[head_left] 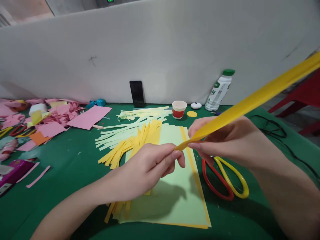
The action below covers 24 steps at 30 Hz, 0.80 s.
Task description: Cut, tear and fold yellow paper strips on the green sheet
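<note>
A long yellow paper strip (pixel 240 112) runs from my fingertips up to the right edge of the view. My left hand (pixel 152 165) pinches its lower end. Just beyond that, my right hand (pixel 227 138) grips the strip between thumb and fingers. Under both hands lie light green paper sheets (pixel 175 206) with yellow paper at their edges. Cut yellow strips (pixel 142 136) are bunched on them, partly hidden by my left hand. Scissors (pixel 225 180) with one red and one yellow handle rest below my right hand, their blades hidden.
Pale green strips (pixel 112 135) lie behind the sheets. A paper cup (pixel 179 110), a phone (pixel 137 94) and a bottle (pixel 220 90) stand by the white partition (pixel 160 50). Pink paper scraps (pixel 62 113) pile at left. A black cable (pixel 277 133) lies at right.
</note>
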### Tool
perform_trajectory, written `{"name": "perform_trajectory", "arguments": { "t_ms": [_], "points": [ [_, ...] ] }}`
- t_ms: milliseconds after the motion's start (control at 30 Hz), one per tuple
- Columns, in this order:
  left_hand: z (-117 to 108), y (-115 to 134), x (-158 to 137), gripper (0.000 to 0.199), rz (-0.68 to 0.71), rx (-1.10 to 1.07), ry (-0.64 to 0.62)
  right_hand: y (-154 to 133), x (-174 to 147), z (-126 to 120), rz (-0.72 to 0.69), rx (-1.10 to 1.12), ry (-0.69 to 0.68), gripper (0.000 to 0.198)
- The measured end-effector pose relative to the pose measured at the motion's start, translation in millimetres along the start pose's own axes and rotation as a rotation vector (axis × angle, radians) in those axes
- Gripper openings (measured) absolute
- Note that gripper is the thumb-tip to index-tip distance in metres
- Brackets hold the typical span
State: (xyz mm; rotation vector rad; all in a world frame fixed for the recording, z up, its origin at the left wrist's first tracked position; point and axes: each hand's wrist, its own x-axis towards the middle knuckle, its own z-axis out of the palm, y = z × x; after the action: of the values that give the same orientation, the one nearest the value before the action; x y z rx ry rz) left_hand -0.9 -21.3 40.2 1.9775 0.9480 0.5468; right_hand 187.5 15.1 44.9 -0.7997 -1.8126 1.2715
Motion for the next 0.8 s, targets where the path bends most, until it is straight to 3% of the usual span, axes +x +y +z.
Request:
{"name": "perform_trajectory", "arguments": {
  "t_ms": [200,567,700,800],
  "points": [
    [-3.1,-0.1,-1.5,0.031,-0.013,-0.083,-0.006,-1.3,0.7,-7.6,0.035,0.015,0.021,0.015],
    [-9.8,1.2,-0.1,0.033,-0.074,-0.217,-0.09,-4.9,-6.3,-22.3,-0.039,0.125,0.18,0.007],
    [-8.7,-2.3,1.4,0.031,-0.118,-0.088,-0.094,-2.6,-2.7,-17.0,0.0,0.126,0.176,0.004],
    [-4.9,-3.5,3.9,0.026,-0.094,0.039,0.006,-0.9,1.1,-5.3,0.069,0.129,0.105,0.002]
  ]
}}
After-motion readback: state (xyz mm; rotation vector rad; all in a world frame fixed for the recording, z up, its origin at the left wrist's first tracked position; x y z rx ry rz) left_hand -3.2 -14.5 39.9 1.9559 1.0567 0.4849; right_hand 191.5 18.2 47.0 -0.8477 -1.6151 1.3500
